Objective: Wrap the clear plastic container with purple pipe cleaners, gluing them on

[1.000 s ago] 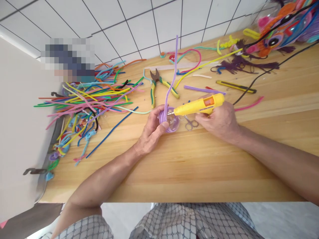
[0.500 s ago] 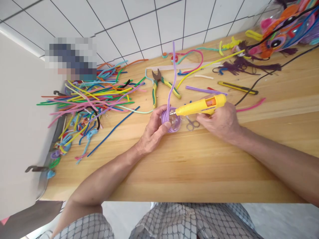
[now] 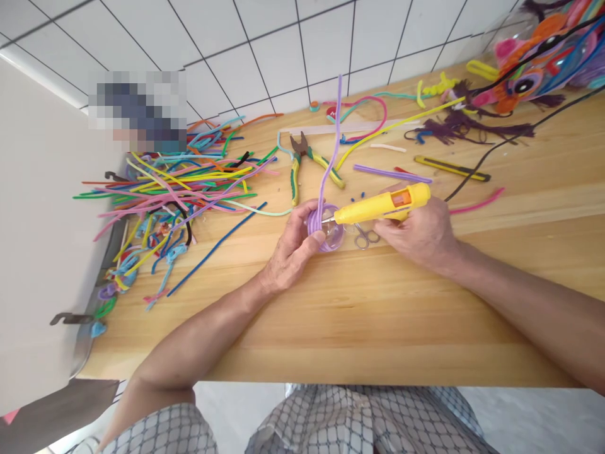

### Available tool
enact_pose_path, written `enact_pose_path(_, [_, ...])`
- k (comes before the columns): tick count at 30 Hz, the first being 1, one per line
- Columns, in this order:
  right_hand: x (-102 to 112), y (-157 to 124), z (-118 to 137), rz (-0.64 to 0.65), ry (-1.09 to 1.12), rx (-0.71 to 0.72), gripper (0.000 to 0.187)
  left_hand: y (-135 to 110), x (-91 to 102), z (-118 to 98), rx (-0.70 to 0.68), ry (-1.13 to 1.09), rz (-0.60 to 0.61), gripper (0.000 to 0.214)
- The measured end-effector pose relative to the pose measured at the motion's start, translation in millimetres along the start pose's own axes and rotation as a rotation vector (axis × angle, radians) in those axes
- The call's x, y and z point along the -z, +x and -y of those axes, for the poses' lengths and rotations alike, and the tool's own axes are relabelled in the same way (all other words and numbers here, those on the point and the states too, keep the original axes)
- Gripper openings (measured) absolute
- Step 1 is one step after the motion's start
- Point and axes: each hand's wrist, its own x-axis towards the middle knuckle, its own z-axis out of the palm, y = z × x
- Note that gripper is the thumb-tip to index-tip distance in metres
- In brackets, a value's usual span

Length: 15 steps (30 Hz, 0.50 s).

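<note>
My left hand (image 3: 297, 249) is closed around a clear round plastic piece (image 3: 334, 234) wrapped in purple pipe cleaner. One loose end of the purple pipe cleaner (image 3: 333, 151) sticks up from the wrap toward the wall. In my right hand (image 3: 420, 230) is a yellow hot glue gun (image 3: 382, 205), its metal nozzle pointing left at the purple coils; whether the tip touches them I cannot tell. Small scissors (image 3: 365, 236) lie on the table just under the glue gun, partly hidden by my right hand.
Pliers (image 3: 302, 157) with green and yellow handles lie beyond my left hand. A heap of coloured pipe cleaners (image 3: 189, 183) spreads at left. Toward the right lie a yellow utility knife (image 3: 451, 168), a black cord (image 3: 491, 148) and a colourful pipe-cleaner figure (image 3: 529, 75). A tiled wall (image 3: 378, 38) stands behind.
The upright purple end leans slightly more to the right. The glue gun has shifted a little down, its nozzle still at the coils. Both hands keep their holds.
</note>
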Motion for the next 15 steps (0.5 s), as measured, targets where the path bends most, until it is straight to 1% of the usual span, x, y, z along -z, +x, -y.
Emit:
enact_pose_path(9, [3.8, 0.7, 0.6, 0.042, -0.037, 0.003, 0.030, -0.2, -0.2, 1.4, -0.006, 0.000, 0.015, 0.053])
enact_pose_path(15, [3.9, 2.8, 2.5, 0.019, -0.012, -0.033, 0.020, -0.6, -0.2, 2.6, -0.004, 0.015, -0.005, 0.053])
